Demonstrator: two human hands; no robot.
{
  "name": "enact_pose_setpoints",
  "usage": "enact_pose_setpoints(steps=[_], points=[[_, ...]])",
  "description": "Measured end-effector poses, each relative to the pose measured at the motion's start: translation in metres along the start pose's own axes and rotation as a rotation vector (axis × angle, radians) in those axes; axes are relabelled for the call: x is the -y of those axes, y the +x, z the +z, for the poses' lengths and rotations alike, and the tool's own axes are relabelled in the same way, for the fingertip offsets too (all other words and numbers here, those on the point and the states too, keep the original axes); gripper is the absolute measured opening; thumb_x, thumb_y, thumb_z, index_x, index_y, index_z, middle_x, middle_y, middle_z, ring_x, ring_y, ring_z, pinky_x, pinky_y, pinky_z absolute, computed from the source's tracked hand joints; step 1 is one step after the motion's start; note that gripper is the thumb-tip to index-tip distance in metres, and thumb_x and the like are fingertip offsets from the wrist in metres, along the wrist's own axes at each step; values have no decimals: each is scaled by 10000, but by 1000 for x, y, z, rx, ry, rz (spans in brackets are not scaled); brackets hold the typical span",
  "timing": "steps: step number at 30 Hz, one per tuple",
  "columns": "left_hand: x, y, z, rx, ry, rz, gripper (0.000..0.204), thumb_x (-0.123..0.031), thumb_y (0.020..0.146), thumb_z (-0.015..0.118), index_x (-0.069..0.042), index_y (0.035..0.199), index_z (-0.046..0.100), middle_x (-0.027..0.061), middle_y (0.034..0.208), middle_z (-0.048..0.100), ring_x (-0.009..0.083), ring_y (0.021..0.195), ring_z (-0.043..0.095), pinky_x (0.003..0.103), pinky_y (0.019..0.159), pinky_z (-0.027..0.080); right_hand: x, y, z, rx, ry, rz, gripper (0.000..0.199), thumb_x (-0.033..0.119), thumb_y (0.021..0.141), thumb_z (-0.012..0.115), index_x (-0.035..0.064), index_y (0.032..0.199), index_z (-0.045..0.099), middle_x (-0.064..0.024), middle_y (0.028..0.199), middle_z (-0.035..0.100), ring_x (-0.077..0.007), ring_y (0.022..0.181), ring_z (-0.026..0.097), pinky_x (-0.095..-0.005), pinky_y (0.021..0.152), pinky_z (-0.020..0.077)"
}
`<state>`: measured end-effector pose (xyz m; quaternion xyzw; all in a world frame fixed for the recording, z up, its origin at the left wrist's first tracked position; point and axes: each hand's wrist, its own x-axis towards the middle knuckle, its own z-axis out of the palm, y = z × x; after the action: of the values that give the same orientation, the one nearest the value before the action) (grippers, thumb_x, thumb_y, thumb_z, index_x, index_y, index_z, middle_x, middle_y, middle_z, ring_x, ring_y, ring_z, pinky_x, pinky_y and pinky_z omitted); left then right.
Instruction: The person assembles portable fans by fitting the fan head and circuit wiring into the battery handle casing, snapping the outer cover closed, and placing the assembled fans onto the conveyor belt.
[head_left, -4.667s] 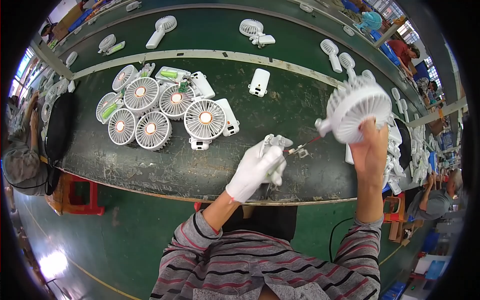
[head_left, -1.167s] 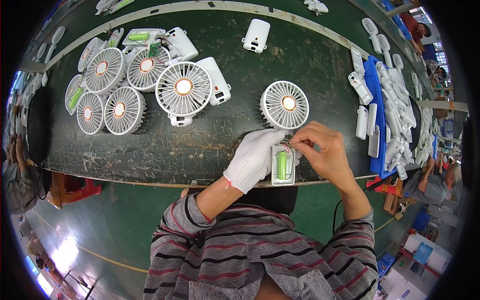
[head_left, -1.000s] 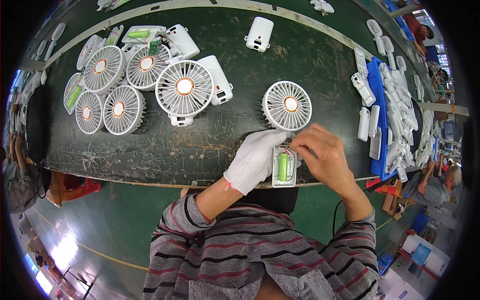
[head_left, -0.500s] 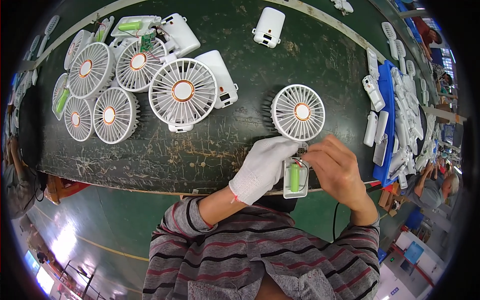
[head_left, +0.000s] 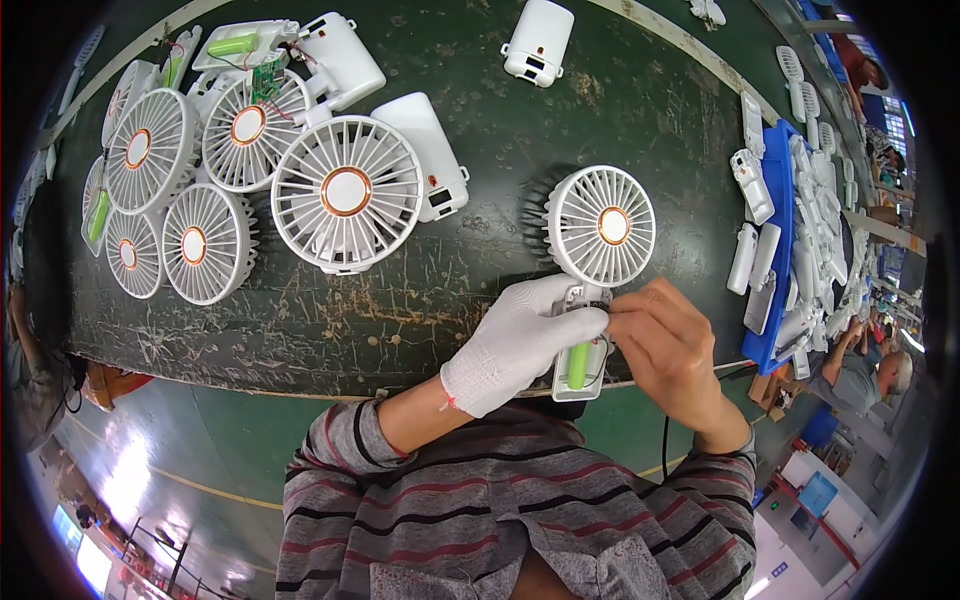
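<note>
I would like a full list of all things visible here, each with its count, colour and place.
fan in hand: one, white, open handle at the bench's near edge
battery: one, green, inside that open handle
finished fans: about six, white, grouped at far left
loose handle case: one, white, far centre
blue tray: one, right, full of white handle parts
workbench: one, dark green, scratched
left hand: white glove, holding the handle
right hand: bare, fingertips at the handle's top

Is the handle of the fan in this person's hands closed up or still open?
Open. The fan's handle has no cover on the side facing up, so the green cylindrical battery inside it shows between the gloved left hand and bare right hand.
</note>
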<state>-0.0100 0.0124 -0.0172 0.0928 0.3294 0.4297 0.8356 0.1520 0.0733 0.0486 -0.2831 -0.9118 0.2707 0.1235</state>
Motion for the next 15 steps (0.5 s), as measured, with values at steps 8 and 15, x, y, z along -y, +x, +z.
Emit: enact_pose_setpoints(steps=[8, 15], points=[[-3, -5, 4, -19, 143, 59, 190, -94, 862, 537, 34, 999, 565, 18, 861, 602, 50, 771, 558, 232, 672, 473, -19, -10, 10, -16, 777, 667, 123, -4, 742, 720, -1, 801, 613, -1, 755, 610, -48, 660, 530, -215, 590, 443], [-2, -5, 11, -115, 294, 80, 178, -72, 866, 521, 38, 999, 565, 30, 854, 617, 55, 748, 569, 224, 662, 472, -27, -11, 15, 46, 872, 718, 122, 21, 771, 716, 10, 800, 598, 13, 756, 600, -27, 659, 514, -184, 587, 419]])
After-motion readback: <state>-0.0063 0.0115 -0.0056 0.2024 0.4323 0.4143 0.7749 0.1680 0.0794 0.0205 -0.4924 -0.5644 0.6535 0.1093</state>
